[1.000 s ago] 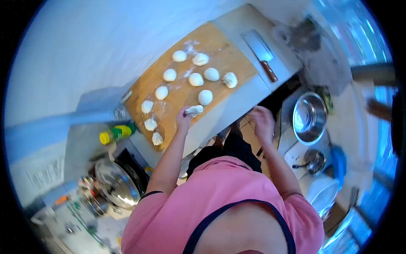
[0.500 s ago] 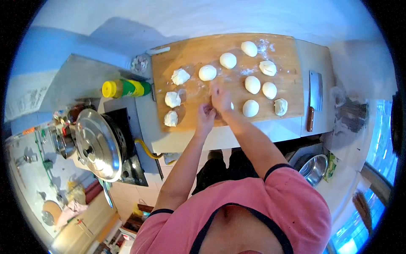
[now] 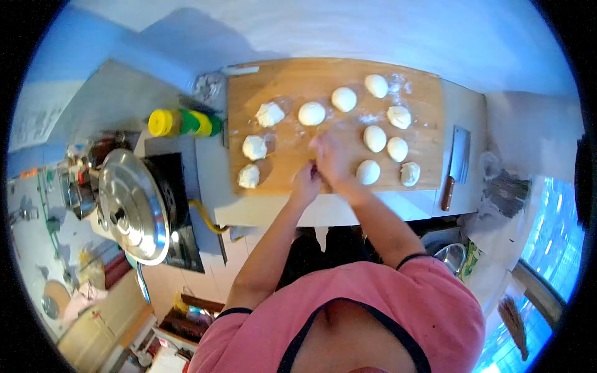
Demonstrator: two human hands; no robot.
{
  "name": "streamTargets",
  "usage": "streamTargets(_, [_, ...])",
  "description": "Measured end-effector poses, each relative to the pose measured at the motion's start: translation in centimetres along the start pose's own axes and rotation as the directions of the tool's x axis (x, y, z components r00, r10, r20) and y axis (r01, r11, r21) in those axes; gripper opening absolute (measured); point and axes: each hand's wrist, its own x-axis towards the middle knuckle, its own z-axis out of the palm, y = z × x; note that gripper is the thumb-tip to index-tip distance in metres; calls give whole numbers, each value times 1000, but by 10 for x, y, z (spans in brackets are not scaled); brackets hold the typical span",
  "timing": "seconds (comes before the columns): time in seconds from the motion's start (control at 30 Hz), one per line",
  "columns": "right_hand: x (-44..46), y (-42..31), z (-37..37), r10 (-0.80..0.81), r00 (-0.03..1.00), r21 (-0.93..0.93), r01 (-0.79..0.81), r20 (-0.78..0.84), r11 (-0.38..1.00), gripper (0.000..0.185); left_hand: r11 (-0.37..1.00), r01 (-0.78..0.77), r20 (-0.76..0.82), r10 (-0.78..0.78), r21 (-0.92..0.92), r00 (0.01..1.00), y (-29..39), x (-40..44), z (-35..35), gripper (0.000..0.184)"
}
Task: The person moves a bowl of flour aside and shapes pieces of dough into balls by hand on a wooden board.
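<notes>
Dough balls (image 3: 311,114), eleven visible, are laid out on a wooden board (image 3: 286,81). Left hand (image 3: 306,181), fingers curled, and right hand (image 3: 331,156), blurred, are placed close together above; whether anything is gripped cannot be told. Green-and-yellow bottle (image 3: 185,123): markings cannot be read.

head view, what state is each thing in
Brown rectangular wooden board, flat, flour-dusted in patches
Smooth white round dough balls, whole, on the board
Lumpy white dough pieces, rough, also there
Left hand, curled, contents hidden
Right hand, blurred, grip unclear
Wooden-handled steel cleaver, lying flat
Yellow-capped green bottle, closed
Domed silver metal lid, black knob on top
</notes>
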Motion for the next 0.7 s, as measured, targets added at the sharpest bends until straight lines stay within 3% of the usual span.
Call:
streamTargets(0.03, [-7,-1,0,-123,992,68,120,38,990,31,990,-95,-5,96,103,995,2,8,-3,28])
streamTargets(0.07, [-12,-4,1,-116,993,55,115,14,992,31,988,-116,14,115,104,993,3,9,-6,28])
streamTargets(0.13, [-25,-7,0,157,988,205,-150,-15,967,28,984,-176,-1,176,-36,984,9,-8,-5,29])
streamTargets(0.17, [-18,-5,2,163,986,205,-156,-20,966,28,984,-177,7,177,-34,984,15,-9,-1,29])
streamTargets(0.2, [0,-1,4,60,996,125,-51,-66,991,28,974,-127,-195,90,-189,977,25,-6,6,27])
streamTargets(0.23, [8,1,2,-45,994,38,48,-96,998,28,958,-102,-282,23,-269,959,26,-7,8,26])
streamTargets(0.27, [1,-1,-3,-34,995,37,38,-94,999,28,932,-92,-364,-45,-350,930,29,-8,10,25])
streamTargets(0.33, [-7,-11,-16,182,983,381,-174,14,908,28,999,24,-51,-26,-36,998,18,8,3,18])
streamTargets(0.37, [-15,-19,-21,173,985,385,-159,1,909,28,999,8,-54,-10,-33,998,5,17,6,18])
streamTargets(0.4, [-37,-29,-26,242,967,384,-252,75,888,26,964,-15,-9,13,-265,1000,-22,16,11,17])
streamTargets(0.47, [-48,-30,-24,312,937,376,-348,155,859,25,979,-162,-6,164,122,986,9,-1,-3,14])
streamTargets(0.5, [-44,-24,-19,231,959,157,-256,164,954,24,979,-161,3,162,126,987,4,-1,-3,14])
streamTargets(0.53, [-36,-20,-18,156,970,-73,-144,187,987,24,991,-73,-38,78,112,996,-3,0,0,14])
streamTargets(0.57, [-15,-10,-16,162,971,-79,-150,176,985,24,996,9,-80,-2,89,997,-10,5,6,14])
streamTargets(0.6, [12,-6,-12,105,994,-69,-105,7,992,30,996,11,-73,-4,88,997,-5,7,6,14])
streamTargets(0.63, [21,-4,-9,50,986,-65,-61,-160,996,36,991,67,-11,-69,-118,998,5,10,4,17])
streamTargets(0.67, [11,-7,-9,64,985,-62,-75,-161,995,36,941,136,62,-122,-310,991,15,8,-2,21])
streamTargets(0.7, [4,-12,-9,207,976,183,-192,-65,964,36,945,131,71,-115,-300,991,25,6,-9,21])
